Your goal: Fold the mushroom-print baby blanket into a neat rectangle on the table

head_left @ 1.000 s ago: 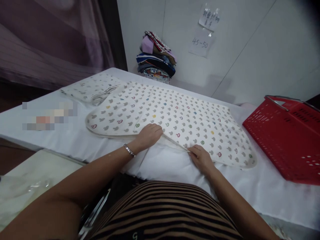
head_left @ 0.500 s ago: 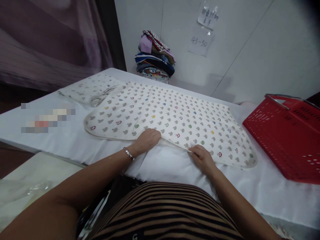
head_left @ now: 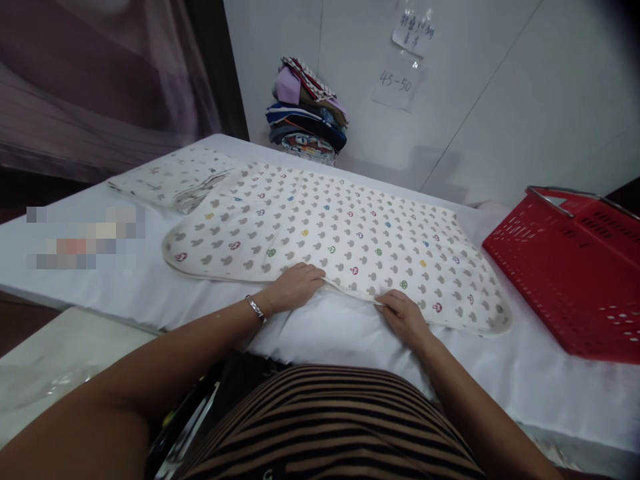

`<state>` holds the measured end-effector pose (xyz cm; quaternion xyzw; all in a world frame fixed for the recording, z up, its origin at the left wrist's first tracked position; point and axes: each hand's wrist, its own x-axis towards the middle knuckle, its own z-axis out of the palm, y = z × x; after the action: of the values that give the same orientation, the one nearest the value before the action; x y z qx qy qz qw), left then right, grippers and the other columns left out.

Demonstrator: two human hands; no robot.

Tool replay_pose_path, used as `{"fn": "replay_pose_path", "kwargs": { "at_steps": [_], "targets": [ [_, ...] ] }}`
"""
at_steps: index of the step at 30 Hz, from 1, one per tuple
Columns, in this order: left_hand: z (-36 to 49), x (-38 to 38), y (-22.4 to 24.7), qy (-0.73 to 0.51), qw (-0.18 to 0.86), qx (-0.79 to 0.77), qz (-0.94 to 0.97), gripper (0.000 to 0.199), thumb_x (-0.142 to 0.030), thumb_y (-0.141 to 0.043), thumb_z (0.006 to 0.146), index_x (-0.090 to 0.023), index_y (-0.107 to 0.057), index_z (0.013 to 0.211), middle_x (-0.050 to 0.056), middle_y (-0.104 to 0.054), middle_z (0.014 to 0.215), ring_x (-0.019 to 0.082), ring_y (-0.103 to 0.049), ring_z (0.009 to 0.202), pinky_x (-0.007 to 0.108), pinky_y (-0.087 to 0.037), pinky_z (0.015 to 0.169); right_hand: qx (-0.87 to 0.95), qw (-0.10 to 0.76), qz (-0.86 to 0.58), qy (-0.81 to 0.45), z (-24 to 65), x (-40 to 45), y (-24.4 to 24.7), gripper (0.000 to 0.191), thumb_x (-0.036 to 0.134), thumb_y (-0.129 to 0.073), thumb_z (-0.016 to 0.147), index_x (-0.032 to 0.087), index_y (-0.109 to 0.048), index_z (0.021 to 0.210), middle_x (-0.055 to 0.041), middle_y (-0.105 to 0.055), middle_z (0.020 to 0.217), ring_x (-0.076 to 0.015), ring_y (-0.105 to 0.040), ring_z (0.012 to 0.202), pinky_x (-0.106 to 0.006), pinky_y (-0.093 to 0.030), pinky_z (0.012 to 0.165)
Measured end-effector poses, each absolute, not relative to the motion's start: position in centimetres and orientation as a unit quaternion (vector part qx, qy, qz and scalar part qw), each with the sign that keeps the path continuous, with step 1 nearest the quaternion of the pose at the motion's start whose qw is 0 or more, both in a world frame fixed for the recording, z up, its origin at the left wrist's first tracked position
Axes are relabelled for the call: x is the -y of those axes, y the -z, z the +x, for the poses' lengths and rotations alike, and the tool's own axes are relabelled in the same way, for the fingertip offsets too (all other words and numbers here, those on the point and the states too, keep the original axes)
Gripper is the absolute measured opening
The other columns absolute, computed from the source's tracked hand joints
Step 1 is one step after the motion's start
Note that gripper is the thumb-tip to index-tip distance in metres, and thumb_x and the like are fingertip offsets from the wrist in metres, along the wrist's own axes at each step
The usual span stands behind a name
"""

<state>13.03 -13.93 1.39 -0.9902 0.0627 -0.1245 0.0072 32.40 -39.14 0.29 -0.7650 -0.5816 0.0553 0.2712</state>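
Note:
A white cloth with a mushroom print point(head_left: 345, 230) lies spread across the table, with rounded corners at its near side. My left hand point(head_left: 297, 287), with a bracelet at the wrist, is closed on its near edge around the middle. To the right, my right hand point(head_left: 403, 317) pinches the same edge between thumb and fingers. Between the two hands the edge is slightly raised off the table. My left fingertips are partly hidden against the cloth.
A folded white printed cloth point(head_left: 170, 180) touches the spread one at far left. On the right stands a red plastic basket point(head_left: 570, 273) with metal handles. Folded clothes point(head_left: 307, 113) are stacked by the wall behind the white-covered table point(head_left: 540, 387). A blurred patch covers something at left.
My left hand has shifted very slightly along the cloth's edge, its fingers a little flatter. The right hand keeps its pinch. The whole view has moved slightly.

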Motion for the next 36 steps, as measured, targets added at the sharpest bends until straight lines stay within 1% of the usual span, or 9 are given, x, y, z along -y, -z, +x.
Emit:
{"fn": "replay_pose_path", "kwargs": {
  "at_steps": [2,5,8,11,13,18,25,30,36],
  "targets": [
    [13.1,14.2,-1.8,0.124,-0.014,-0.071,-0.990,0.019,-0.021,-0.043,0.089,-0.017,-0.061,0.090,0.006,-0.061,0.107,0.018,-0.052,0.094,0.033,-0.038,0.080,0.584,0.271,-0.763,-0.053,32.4,39.1,-0.2,0.025,0.029,-0.045,0.091,0.024,-0.066,0.101,-0.0064,-0.063,0.092,-0.0194,-0.058,0.088,-0.032,-0.049,0.077],
    [13.5,14.4,-2.0,0.122,-0.012,-0.078,-0.989,0.020,-0.027,-0.046,0.088,-0.016,-0.061,0.081,0.007,-0.060,0.110,0.020,-0.051,0.096,0.034,-0.037,0.082,0.586,0.273,-0.762,-0.044,32.5,39.1,-0.1,0.023,0.028,-0.046,0.091,0.023,-0.066,0.100,-0.0061,-0.063,0.092,-0.0192,-0.058,0.088,-0.031,-0.049,0.076],
    [14.1,14.6,-2.1,0.125,0.007,-0.080,-0.989,0.025,-0.023,-0.042,0.090,-0.015,-0.060,0.076,0.008,-0.060,0.109,0.020,-0.051,0.098,0.036,-0.036,0.083,0.581,0.286,-0.760,-0.051,32.5,39.1,-0.2,0.022,0.026,-0.047,0.090,0.024,-0.066,0.100,-0.0053,-0.063,0.092,-0.0188,-0.058,0.089,-0.031,-0.048,0.077],
    [14.3,15.1,-2.3,0.143,0.010,-0.075,-0.987,0.031,-0.013,-0.033,0.092,-0.014,-0.063,0.083,0.007,-0.061,0.108,0.019,-0.051,0.101,0.035,-0.036,0.084,0.573,0.309,-0.757,-0.065,32.6,39.0,-0.6,0.020,0.025,-0.047,0.090,0.023,-0.065,0.099,-0.0039,-0.062,0.088,-0.0178,-0.058,0.086,-0.030,-0.048,0.076],
    [14.1,15.4,-2.6,0.154,0.014,-0.082,-0.985,0.032,-0.011,-0.031,0.092,-0.014,-0.063,0.091,0.007,-0.060,0.112,0.018,-0.050,0.105,0.034,-0.036,0.087,0.567,0.309,-0.761,-0.067,32.6,39.0,-0.9,0.019,0.024,-0.047,0.090,0.023,-0.065,0.097,-0.0034,-0.062,0.086,-0.0173,-0.058,0.085,-0.029,-0.047,0.075],
    [12.7,15.5,-2.7,0.187,0.035,-0.092,-0.977,0.029,-0.014,-0.034,0.092,-0.014,-0.062,0.101,0.007,-0.060,0.118,0.019,-0.049,0.108,0.035,-0.034,0.093,0.591,0.227,-0.772,-0.064,32.7,38.8,-1.8,0.023,0.024,-0.044,0.091,0.024,-0.065,0.100,-0.0039,-0.063,0.089,-0.0173,-0.058,0.085,-0.029,-0.047,0.074],
    [12.7,15.3,-2.5,0.186,0.037,-0.077,-0.979,0.024,-0.011,-0.038,0.090,-0.014,-0.061,0.094,0.007,-0.061,0.110,0.019,-0.049,0.104,0.036,-0.034,0.092,0.621,0.191,-0.760,-0.021,32.9,38.5,-2.2,0.026,0.024,-0.042,0.092,0.023,-0.065,0.103,-0.0062,-0.064,0.093,-0.0176,-0.059,0.086,-0.028,-0.048,0.072],
    [13.0,15.7,-2.5,0.168,0.044,-0.108,-0.979,0.024,-0.011,-0.039,0.090,-0.015,-0.057,0.074,0.006,-0.060,0.090,0.017,-0.050,0.086,0.034,-0.036,0.080,0.622,0.166,-0.765,0.001,32.9,38.7,-2.0,0.025,0.023,-0.043,0.092,0.023,-0.066,0.102,-0.0060,-0.065,0.090,-0.0174,-0.060,0.082,-0.027,-0.048,0.070],
    [12.7,15.9,-2.2,0.189,0.035,-0.099,-0.976,0.021,-0.010,-0.041,0.088,-0.015,-0.057,0.076,0.005,-0.059,0.079,0.016,-0.050,0.079,0.034,-0.036,0.079,0.619,0.160,-0.769,0.012,32.7,38.7,-1.7,0.024,0.023,-0.043,0.092,0.022,-0.065,0.102,-0.0062,-0.064,0.090,-0.0175,-0.059,0.082,-0.027,-0.047,0.070]
  ]
}}
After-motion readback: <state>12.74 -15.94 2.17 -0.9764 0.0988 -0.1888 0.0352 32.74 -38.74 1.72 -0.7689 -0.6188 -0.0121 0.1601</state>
